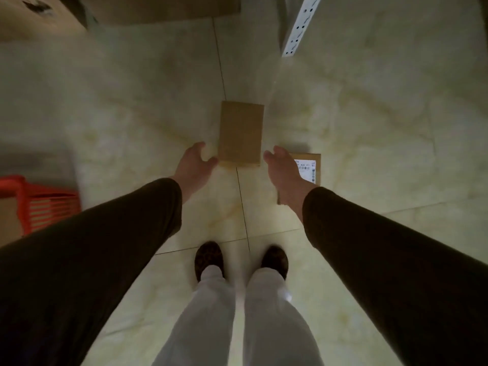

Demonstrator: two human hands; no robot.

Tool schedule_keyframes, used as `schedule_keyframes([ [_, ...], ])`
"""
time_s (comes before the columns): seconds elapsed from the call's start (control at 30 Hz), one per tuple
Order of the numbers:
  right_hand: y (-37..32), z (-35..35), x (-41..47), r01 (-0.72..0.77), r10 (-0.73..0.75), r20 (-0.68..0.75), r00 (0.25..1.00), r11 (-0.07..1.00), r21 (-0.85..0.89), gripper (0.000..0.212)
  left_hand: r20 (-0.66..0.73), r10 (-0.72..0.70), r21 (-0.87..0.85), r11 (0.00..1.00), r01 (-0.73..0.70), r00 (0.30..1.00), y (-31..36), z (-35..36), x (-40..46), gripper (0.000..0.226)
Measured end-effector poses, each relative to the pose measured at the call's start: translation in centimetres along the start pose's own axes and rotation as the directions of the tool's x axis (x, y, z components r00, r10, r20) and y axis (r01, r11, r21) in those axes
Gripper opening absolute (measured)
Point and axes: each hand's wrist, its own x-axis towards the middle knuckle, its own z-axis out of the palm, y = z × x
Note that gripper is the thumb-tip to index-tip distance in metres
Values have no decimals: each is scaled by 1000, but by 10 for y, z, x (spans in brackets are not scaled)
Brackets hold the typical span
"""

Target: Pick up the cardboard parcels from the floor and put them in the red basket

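A plain brown cardboard parcel (240, 132) lies flat on the tiled floor straight ahead of my feet. My left hand (194, 165) hovers at its near left corner, fingers spread and empty. My right hand (284, 171) is held open just right of that parcel. It partly covers a second cardboard parcel (313, 167) with a white barcode label. The red basket (39, 204) stands at the left edge of the view, with something cardboard-coloured inside it.
Large cardboard boxes (163, 7) sit along the far wall at the top left. A white perforated metal upright (301, 25) stands at the upper right. My two feet (208, 258) stand on the pale floor tiles below the parcels.
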Motion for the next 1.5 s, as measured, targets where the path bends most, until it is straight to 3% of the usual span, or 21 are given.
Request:
schedule_keyframes([
  [0.2, 15, 13, 64, -34, 39, 70, 997, 997, -71, 51, -22, -103, -154, 983, 99, 994, -15, 37, 57, 64],
  [0.47, 34, 35, 121, -157, 145, 138, 980, 984, 81, 64, 57, -150, -257, 953, 160, 987, -33, 76, 117, 68],
  [0.7, 40, 46, 143, -126, 90, 220, 971, 980, 155, 50, 143, -103, -379, 913, 151, 984, -33, 92, 131, 54],
  [0.93, 20, 28, 68, -77, 52, 134, 990, 978, 193, 42, 26, -106, -473, 875, 106, 994, -14, 67, 57, 53],
  [1.17, -27, 16, -54, 10, -28, 77, 997, 973, 229, 30, -90, -90, -506, 862, 32, 992, 2, -2, -47, 51],
  [1.5, -64, 87, -195, 91, -120, 86, 989, 954, 285, 35, -148, -63, -576, 816, -35, 987, -62, -108, -160, 49],
])
